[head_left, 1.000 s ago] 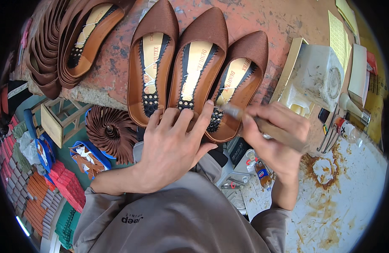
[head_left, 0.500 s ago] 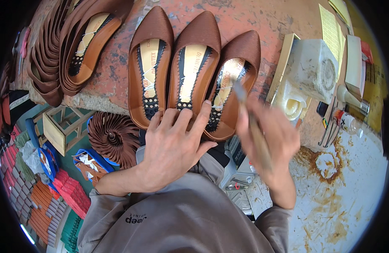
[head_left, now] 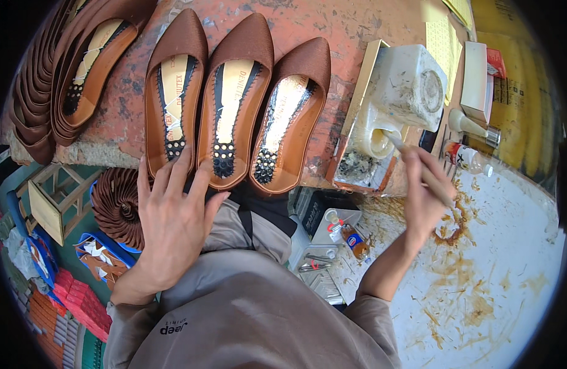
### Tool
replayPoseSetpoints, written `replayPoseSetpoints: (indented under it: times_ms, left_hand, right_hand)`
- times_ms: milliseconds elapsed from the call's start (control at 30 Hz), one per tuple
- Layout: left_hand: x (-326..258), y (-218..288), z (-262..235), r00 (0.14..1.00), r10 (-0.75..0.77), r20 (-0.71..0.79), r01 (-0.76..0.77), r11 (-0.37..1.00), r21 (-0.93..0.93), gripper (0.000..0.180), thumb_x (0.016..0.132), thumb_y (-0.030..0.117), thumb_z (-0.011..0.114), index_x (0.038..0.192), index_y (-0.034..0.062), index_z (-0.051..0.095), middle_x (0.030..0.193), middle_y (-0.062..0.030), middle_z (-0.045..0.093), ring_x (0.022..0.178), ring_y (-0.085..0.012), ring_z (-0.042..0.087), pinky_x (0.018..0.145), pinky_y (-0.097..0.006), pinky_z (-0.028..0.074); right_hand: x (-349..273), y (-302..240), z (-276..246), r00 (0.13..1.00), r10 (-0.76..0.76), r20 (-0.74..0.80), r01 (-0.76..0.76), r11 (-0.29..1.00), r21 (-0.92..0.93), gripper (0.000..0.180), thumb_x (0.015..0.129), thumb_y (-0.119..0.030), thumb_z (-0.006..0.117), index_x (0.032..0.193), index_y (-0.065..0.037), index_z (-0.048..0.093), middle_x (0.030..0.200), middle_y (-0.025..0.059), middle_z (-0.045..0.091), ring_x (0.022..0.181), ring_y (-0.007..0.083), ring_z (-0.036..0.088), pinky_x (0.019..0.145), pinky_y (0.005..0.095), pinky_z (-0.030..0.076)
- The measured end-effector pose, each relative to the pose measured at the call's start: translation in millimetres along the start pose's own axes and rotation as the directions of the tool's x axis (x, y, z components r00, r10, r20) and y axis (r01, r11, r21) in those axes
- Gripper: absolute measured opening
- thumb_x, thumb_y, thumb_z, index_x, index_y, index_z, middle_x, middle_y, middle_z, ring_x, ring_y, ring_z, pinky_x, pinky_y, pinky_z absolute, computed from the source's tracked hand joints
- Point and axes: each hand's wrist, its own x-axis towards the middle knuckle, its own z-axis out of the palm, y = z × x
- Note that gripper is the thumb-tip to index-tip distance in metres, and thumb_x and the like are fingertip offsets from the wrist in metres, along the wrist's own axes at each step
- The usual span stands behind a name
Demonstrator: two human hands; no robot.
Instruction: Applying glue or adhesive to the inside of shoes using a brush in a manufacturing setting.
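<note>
- At the near edge of the worktable (head_left: 351, 24), head view: 3 brown pointed shoes side by side, toes away from me, heels twd me. These are L shoe (head_left: 179, 40), mid shoe (head_left: 243, 40) & R shoe (head_left: 303, 61).
- My L hand (head_left: 174, 227): palm down, fingers spread & apart, clamped on nothing. Fingertips at the heel ends of L & mid shoes, look to be resting there; thumb out to the side, just past mid shoe's heel.
- My R hand (head_left: 426, 184): fingers & thumb closed round a brush (head_left: 440, 190), handle slanting down-right, tip up-left.
- Brush tip is right by the mouth of a white plastic jug (head_left: 409, 80); can't tell if it's touching. Jug lies on its side in a shallow box (head_left: 364, 71), R of the shoes.
- Hands well apart, L at shoes, R by jug.
- R shoe's insole is glossy, w/ bright glare; the other 2 insoles look duller.
- Up L, more brown shoes (head_left: 34, 80) nested tight, approx. a row.
- Far R, clear bottle (head_left: 465, 157) on its side.
</note>
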Motion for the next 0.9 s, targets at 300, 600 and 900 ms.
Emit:
replayPoseSetpoints:
  times_ms: [300,600,900]
  left_hand:
    - [-3,3,-3,0.999,0.003,-0.050,-0.004,1.000,-0.022,0.065,0.090,0.034,0.082,0.145,0.0053,0.063,0.133,-0.0168,0.069,0.114,-0.0332,0.067,0.119,-0.065,0.041]
    - [2,-11,-10,0.999,-0.019,-0.039,0.014,0.990,-0.140,0.090,0.087,0.036,0.085,0.161,0.0015,0.047,0.133,-0.0143,0.068,0.120,-0.0337,0.063,0.109,-0.055,0.048]
    - [9,-21,-16,1.000,0.028,-0.005,-0.028,0.982,-0.189,0.086,0.086,0.044,0.085,0.155,0.0020,0.055,0.129,-0.0142,0.068,0.118,-0.0336,0.063,0.100,-0.047,0.053]
  right_hand:
    - [-35,-30,-15,0.986,-0.142,-0.087,0.115,0.959,-0.258,0.009,0.086,-0.002,0.084,0.094,0.002,0.082,0.074,0.0102,0.073,0.064,0.0168,0.067,0.061,0.0313,0.053]
    - [-36,-39,-17,0.988,-0.136,0.074,0.152,0.944,-0.292,0.009,0.091,-0.005,0.082,0.097,0.002,0.082,0.078,0.0105,0.077,0.064,0.0147,0.069,0.061,0.0292,0.053]
    - [-21,-58,-51,0.984,-0.004,0.176,-0.058,0.936,0.347,0.018,0.092,-0.006,0.080,0.100,0.009,0.079,0.086,0.0202,0.079,0.070,0.0232,0.074,0.064,0.0332,0.056]
